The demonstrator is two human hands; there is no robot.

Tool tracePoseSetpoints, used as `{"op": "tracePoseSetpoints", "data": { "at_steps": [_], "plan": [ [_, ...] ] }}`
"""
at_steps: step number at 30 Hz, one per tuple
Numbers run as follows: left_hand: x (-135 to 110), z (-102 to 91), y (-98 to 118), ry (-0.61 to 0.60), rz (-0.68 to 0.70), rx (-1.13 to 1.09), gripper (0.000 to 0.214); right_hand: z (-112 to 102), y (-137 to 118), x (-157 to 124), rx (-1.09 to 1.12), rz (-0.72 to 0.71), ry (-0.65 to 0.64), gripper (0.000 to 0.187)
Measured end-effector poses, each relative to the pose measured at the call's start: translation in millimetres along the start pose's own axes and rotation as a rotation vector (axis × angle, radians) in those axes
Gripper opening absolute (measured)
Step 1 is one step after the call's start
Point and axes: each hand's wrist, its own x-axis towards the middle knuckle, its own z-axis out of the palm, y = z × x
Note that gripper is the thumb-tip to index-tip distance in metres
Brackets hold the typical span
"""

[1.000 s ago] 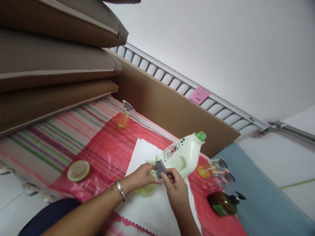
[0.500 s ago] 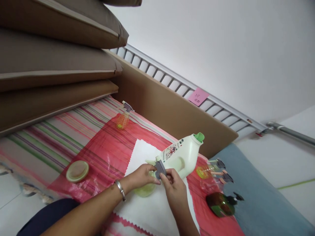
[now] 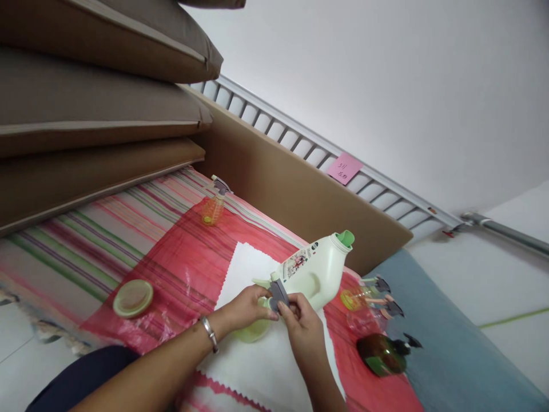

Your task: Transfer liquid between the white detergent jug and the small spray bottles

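A spray bottle [image 3: 253, 332] with pale yellow-green liquid stands over a white zigzag-edged cloth [image 3: 266, 369], partly hidden by my hands. My left hand [image 3: 246, 308], with a silver bracelet on its wrist, is closed around the bottle's neck just under the grey trigger head [image 3: 279, 290]. From the other side, the fingers of my right hand [image 3: 303, 327] pinch that grey head. Right behind my hands is a large pale green detergent jug [image 3: 328, 269] with a label and a green spout at its mouth.
A clear spray bottle [image 3: 213, 209] stands at the back left, and a round lid [image 3: 133, 298] lies nearer. To the right are clear spray bottles [image 3: 358, 298] and a brown pump bottle [image 3: 381, 355]. Cushions [image 3: 98, 109] are stacked left; a board [image 3: 295, 183] closes the back.
Both hands stay on the spray bottle's head and neck, with barely visible finger movement. The whole view has shifted very slightly.
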Motion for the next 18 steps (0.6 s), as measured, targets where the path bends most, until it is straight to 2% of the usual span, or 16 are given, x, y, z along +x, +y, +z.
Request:
{"op": "tracePoseSetpoints", "data": {
  "at_steps": [5, 11, 16, 18],
  "plan": [
    [1, -8.5, 1, -0.117, -0.059, 0.039, 0.032, 0, 1, 0, -0.015, -0.009, 0.010, 0.020],
    [-2, -6.7, -15, 0.026, -0.019, 0.349, 0.050, -1, 5, 1, -0.008, -0.009, 0.019, 0.020],
    [-5, -6.6, -22, 0.037, -0.037, 0.396, 0.053, 2, 13, -1, 0.090, 0.025, -0.077, 0.034],
    [-6, -6.3, -23, 0.040, -0.043, 0.426, 0.060, 5, 17, -2, 0.092, 0.043, -0.093, 0.030]
  ]
}}
